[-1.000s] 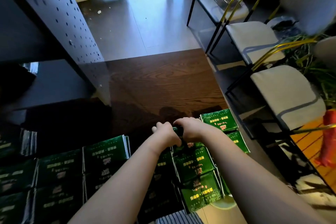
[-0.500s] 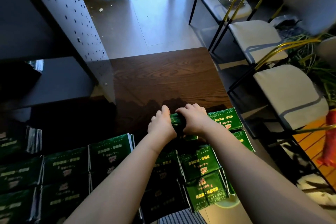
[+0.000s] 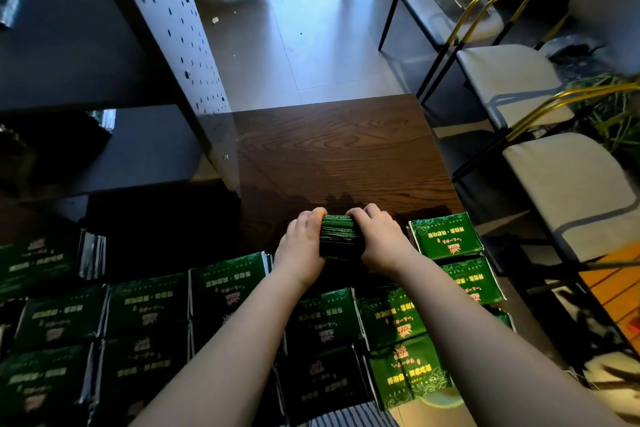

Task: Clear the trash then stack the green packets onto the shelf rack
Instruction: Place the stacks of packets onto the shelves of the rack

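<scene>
Spread a little wider than half a second ago, with more of the bundle's stacked edges showing between the palms. Head view, centre of the frame: left hand [image 3: 301,246] and right hand [image 3: 377,239] clamped on either side of a thick bundle of green packets [image 3: 339,236], fingers curled over its far end, bundle turned on edge. Held over the near part of the dark wooden table [image 3: 346,156]; cannot tell whether resting on it or lifted. Across the lower frame, flat packet stacks [image 3: 225,284] laid in rows, two of them just right of the right hand. Upper left, dark shelf rack [image 3: 166,28] with a perforated side panel. Right edge, pale-cushioned chairs [image 3: 568,191] on thin gold frames.
</scene>
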Tool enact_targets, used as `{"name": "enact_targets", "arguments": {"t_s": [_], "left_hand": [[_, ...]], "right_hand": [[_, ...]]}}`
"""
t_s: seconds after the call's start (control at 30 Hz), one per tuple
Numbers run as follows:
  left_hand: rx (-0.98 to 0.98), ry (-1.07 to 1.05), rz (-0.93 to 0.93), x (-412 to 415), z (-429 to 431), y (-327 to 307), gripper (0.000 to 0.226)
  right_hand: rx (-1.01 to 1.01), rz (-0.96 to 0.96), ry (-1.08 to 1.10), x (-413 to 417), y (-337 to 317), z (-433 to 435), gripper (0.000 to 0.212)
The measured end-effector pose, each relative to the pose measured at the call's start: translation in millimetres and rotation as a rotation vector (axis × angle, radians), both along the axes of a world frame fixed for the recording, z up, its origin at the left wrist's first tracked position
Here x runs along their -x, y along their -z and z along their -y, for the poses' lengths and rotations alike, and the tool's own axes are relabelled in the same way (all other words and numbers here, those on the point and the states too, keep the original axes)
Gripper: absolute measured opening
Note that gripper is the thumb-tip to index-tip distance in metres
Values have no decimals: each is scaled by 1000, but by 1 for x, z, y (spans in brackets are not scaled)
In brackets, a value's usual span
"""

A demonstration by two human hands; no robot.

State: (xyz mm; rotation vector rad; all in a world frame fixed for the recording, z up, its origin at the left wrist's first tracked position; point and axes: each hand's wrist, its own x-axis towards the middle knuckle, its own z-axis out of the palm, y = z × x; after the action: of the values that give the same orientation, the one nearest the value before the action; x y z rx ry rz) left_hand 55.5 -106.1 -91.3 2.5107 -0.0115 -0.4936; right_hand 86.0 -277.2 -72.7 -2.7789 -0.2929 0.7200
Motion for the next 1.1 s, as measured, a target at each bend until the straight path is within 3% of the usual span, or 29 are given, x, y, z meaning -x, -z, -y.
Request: {"name": "enact_targets", "arguments": {"t_s": [0.17,0.33,0.57,0.77,0.9,1.1], "left_hand": [[-9,-10,41,-3,-6,-6,64],[79,-86,66,2,-29,-22,69],[423,-247,140,17,-101,-50,78],[711,-324,137,32,-192,-70,61],[711,-395,86,33,-250,-71,57],[692,-541,5,37,-290,-84,47]], "right_hand": [[-75,52,8,-1,-6,-1,68],[-366,19,164,1,-31,-15,93],[-649,-29,304,9,-63,-77,100],[-721,-17,393,23,-77,-152,83],[-823,-31,497,32,-73,-202,75],[-1076,-174,691,37,-72,-247,46]]}}
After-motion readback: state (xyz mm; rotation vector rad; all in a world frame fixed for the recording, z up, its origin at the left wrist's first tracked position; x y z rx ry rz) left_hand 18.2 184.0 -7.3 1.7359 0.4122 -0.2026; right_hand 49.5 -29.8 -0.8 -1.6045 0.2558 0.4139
